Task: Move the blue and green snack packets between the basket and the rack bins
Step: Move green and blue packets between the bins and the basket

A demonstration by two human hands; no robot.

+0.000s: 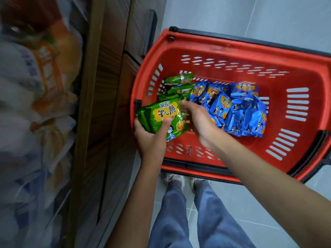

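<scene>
Two hands in view, both mine, both at the near-left corner of the basket. Far left, 9 o'clock of the frame: rack with wooden uprights, and blurred bagged goods on its shelves. I can't read them and can't make out separate bins.

At about 8 o'clock of the basket's rim, my left hand grips a green packet stack, thumb pressed on the printed front, fingers curled underneath. Layered edges show at the stack's left side, count unclear. The stack is tilted, above the rim, not resting in the basket.

Just at 3 o'clock of the stack is my right hand, back up, fingers loosely bent, nothing pinched that I can see. Its thumb tip is at the stack's top corner; touching or not, can't tell.

At 12 o'clock of that hand, a green pile lies on the basket bottom against the left wall. At 3 o'clock of the green pile, touching it, a bigger blue pile is heaped across the basket's middle.

The basket is red with slotted walls, and a black handle lies along the rim at 4 o'clock. It stands on a grey tiled floor.

At 6 o'clock of the frame are my legs in blue trousers, with pale shoes just below the basket's near rim.
</scene>
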